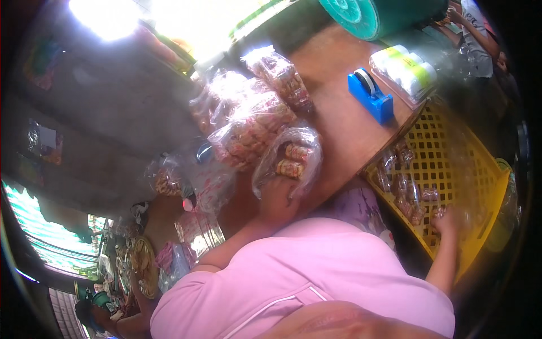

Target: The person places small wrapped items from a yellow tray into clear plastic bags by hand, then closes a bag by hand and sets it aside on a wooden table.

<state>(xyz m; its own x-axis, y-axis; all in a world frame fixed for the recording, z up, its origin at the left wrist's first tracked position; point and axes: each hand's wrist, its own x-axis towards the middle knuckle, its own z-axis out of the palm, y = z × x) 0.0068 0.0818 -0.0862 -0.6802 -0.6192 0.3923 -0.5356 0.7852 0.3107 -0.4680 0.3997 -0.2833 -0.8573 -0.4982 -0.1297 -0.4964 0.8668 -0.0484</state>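
Observation:
My left hand [277, 197] is at the mouth of a clear plastic bag [311, 146] on the brown table and grips its near edge. Two small wrapped packs [292, 168], with red print, lie inside this bag side by side. To the right and below the table edge, my right hand [448, 220] reaches into a yellow plastic crate [461, 169]. Its fingertips are at one of the small packs there; blur hides whether they close on it. Several more clear-wrapped packs [404, 186] lie along the crate's left side.
Filled clear bags [254, 123] stand beyond my left hand. A blue tape dispenser [374, 97] and a wrapped pack of white rolls [404, 70] are farther right, below a green tub [360, 17]. Flat printed bags [199, 231] lie left. Other people [478, 38] sit at the edges.

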